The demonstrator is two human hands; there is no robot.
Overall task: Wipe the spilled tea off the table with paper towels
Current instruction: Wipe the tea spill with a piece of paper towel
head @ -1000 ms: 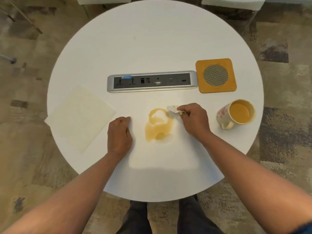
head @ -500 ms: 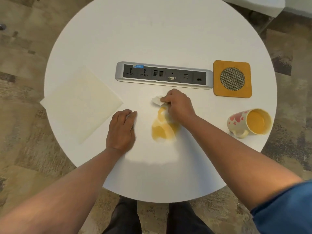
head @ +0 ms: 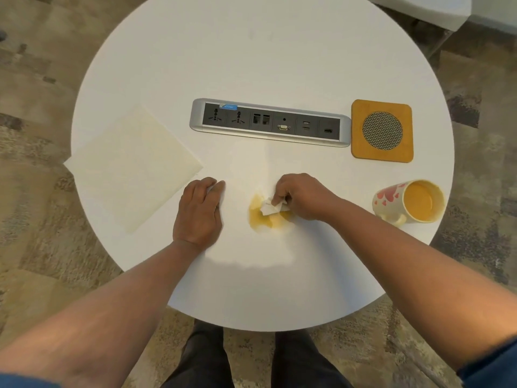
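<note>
A yellow-brown tea puddle (head: 258, 218) lies on the round white table (head: 251, 65), near its front middle. My right hand (head: 300, 196) presses a crumpled white paper towel (head: 269, 207) onto the puddle's upper right part; most of the towel is hidden under the fingers. My left hand (head: 199, 212) lies palm down on the table just left of the puddle, fingers together, holding nothing. A flat cream sheet of paper towels (head: 131, 166) lies at the table's left edge, one corner hanging over it.
A mug (head: 411, 203) with red hearts, holding tea, lies tipped on its side at the right edge. An orange square coaster (head: 382, 131) sits behind it. A silver socket strip (head: 270, 122) is set into the table's middle. My legs show below the table.
My right hand with the towel went from the puddle's right side up to its top, then came back down onto the puddle. The left hand stayed put. The puddle looks smaller.
</note>
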